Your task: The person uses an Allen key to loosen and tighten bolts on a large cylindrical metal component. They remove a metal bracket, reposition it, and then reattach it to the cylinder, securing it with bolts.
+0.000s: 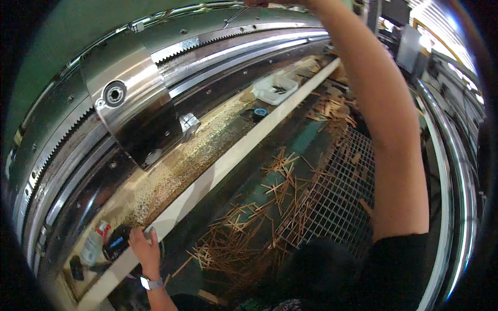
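My left hand (145, 250) rests on the long pale rail (207, 179) near its lower-left end. Its thumb stands apart from the fingers, which lie over the far edge; a watch is on the wrist. Beside it are a dark object with a blue mark (116, 242) and a clear bottle with a red top (93, 246). My right arm (386, 119) reaches up to the top edge, where most of my right hand (267, 2) is cut off. A thin metal rod (235, 18) comes out of its fingers, slanting toward the toothed rack (192, 45).
A shiny metal carriage block (127, 85) sits on the guide rails. A white tray of small parts (275, 90) and a blue-ringed round object (259, 112) lie beyond the pale rail. Wood strips (244, 233) litter the near side, beside a metal grid (332, 192).
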Demonstrator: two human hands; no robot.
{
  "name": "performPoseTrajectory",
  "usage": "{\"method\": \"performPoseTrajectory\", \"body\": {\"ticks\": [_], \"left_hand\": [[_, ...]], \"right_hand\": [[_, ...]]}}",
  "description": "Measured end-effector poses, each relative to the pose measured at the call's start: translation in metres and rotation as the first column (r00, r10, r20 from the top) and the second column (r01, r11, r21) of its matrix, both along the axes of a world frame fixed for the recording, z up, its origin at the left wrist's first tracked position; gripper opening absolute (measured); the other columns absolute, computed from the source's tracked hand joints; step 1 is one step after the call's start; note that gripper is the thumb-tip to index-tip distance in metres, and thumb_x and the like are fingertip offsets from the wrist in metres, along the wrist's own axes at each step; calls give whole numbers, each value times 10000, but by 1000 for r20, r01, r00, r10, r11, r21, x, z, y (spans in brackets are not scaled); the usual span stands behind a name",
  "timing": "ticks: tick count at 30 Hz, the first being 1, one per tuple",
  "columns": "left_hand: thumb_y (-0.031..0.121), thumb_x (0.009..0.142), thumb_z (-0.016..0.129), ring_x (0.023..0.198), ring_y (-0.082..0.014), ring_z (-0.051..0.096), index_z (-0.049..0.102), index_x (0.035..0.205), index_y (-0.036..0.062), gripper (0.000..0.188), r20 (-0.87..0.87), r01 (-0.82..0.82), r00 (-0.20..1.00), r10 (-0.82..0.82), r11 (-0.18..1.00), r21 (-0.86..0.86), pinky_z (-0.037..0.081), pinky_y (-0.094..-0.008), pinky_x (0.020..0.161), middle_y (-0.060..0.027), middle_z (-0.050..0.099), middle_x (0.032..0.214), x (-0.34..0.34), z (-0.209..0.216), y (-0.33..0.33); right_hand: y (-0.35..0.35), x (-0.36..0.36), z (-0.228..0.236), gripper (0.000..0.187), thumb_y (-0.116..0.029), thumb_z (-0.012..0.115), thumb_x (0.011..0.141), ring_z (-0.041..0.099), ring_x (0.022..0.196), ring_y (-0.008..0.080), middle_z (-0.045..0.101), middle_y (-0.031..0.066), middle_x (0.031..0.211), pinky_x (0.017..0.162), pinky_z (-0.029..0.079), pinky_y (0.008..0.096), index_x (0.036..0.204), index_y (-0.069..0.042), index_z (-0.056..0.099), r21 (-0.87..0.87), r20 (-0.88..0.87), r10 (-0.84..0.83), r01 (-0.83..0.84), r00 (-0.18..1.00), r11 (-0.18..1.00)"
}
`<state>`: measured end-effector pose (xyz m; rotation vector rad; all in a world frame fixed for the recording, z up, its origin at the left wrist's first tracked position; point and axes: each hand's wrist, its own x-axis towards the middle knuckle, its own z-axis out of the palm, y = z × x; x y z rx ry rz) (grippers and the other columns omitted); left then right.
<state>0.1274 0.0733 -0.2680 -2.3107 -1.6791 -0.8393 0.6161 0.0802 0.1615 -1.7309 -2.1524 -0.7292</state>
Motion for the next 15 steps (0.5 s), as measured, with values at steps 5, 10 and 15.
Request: {"method": "performPoseTrajectory", "body": {"ticks": [5, 10, 15], "left_hand": [[281, 784, 641, 903, -387, 475, 510, 938, -9, 354, 54, -194, 980, 194, 981, -4, 365, -491, 820, -199, 512, 944, 27, 13, -13], [311, 764, 662, 863, -375, 475, 520, 892, -8, 371, -117, -227, 963, 244, 964, 141, 365, -473, 810, -190, 515, 905, 58, 15, -7], [400, 826, 572, 920, -373, 492, 531, 912, -15, 426, -317, -373, 873, 371, 926, 59, 348, -480, 911, -193, 519, 958, 49, 4, 6]], "right_hand": [[53, -13, -15, 172, -145, 560, 723, 620, 687, 327, 638, 201, 760, 626, 470, 441, 751, -2, 650, 126, 298, -35, -3, 954, 992], [28, -4, -53, 109, -121, 575, 689, 625, 640, 319, 621, 150, 655, 620, 495, 411, 636, -51, 640, 608, 180, 23, -130, 983, 783], [35, -10, -59, 94, -109, 575, 666, 631, 619, 264, 616, 116, 628, 583, 496, 365, 602, -73, 634, 663, 189, 76, -185, 979, 726]]}}
